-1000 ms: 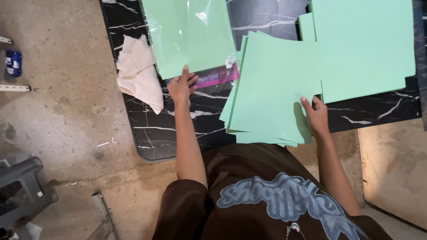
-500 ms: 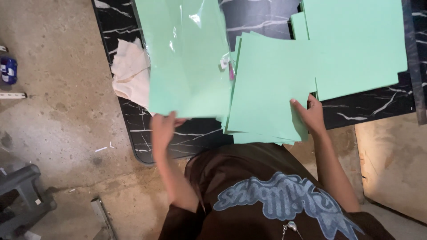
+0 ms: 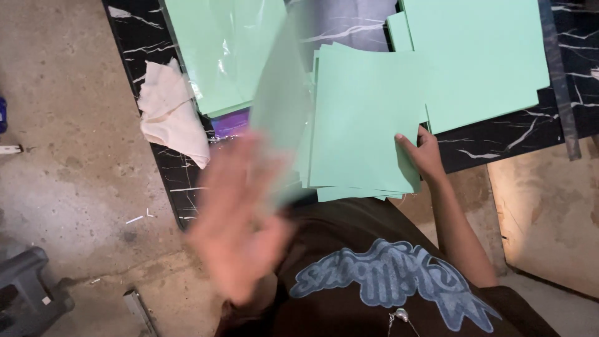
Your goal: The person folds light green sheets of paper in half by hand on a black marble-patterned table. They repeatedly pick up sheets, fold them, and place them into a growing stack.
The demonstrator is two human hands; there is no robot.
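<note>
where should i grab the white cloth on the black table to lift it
Take the white cloth at its bunched upper part, coming from the table's left edge. It lies crumpled on the black marble table, one corner drooping over that edge, so the raised folds pinch more easily than the flat parts.

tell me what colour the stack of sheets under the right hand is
Pale mint green, plain with no pattern; the stack of sheets shows clearly in the head view.

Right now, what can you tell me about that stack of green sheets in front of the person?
The stack of green sheets is a loose pile of mint-green, matte, paper-like or card-like squares, lying flat on the black marble-patterned table. The edges are fanned unevenly, showing several layers at the near and left sides. The right hand rests on its right edge. A larger green sheet lies beside it, though which overlaps which is unclear.
</note>
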